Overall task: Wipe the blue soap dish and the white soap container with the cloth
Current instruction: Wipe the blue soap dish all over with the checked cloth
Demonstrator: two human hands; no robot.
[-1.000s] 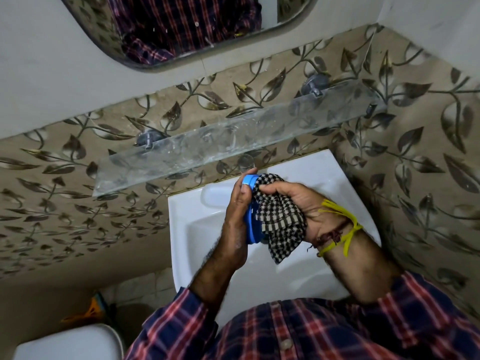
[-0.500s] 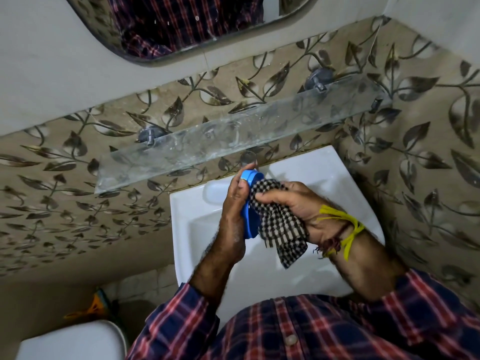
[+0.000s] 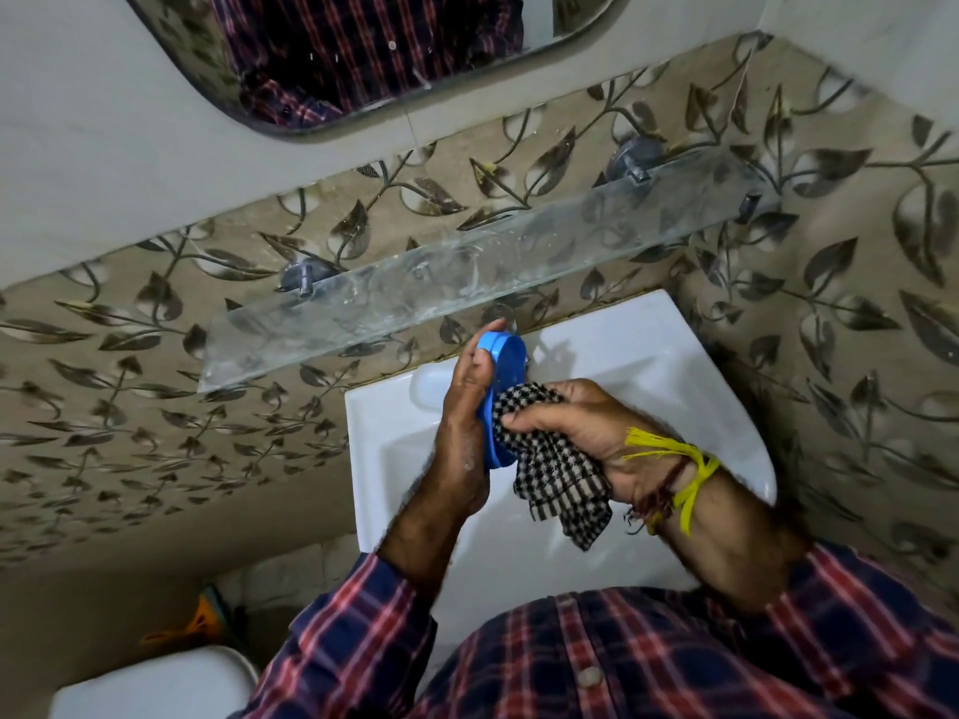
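Over the white sink [image 3: 674, 386], my left hand [image 3: 464, 433] grips the blue soap dish [image 3: 506, 365], holding it on edge with its flat face turned right. My right hand [image 3: 576, 433] holds a bunched black-and-white checked cloth [image 3: 555, 474] and presses it against the lower part of the dish's face. The loose end of the cloth hangs below my right hand. A white rounded shape [image 3: 428, 389], perhaps the white soap container, sits at the sink's back left corner, partly hidden by my left hand.
A glass shelf [image 3: 467, 282] on two metal brackets juts from the leaf-patterned wall just above the sink. A mirror [image 3: 363, 54] hangs higher up. A white toilet tank [image 3: 155, 682] and an orange object [image 3: 202, 625] lie at lower left.
The cloth has slid down from the top of the dish to its lower part, uncovering the upper blue face. Both hands stay over the sink.
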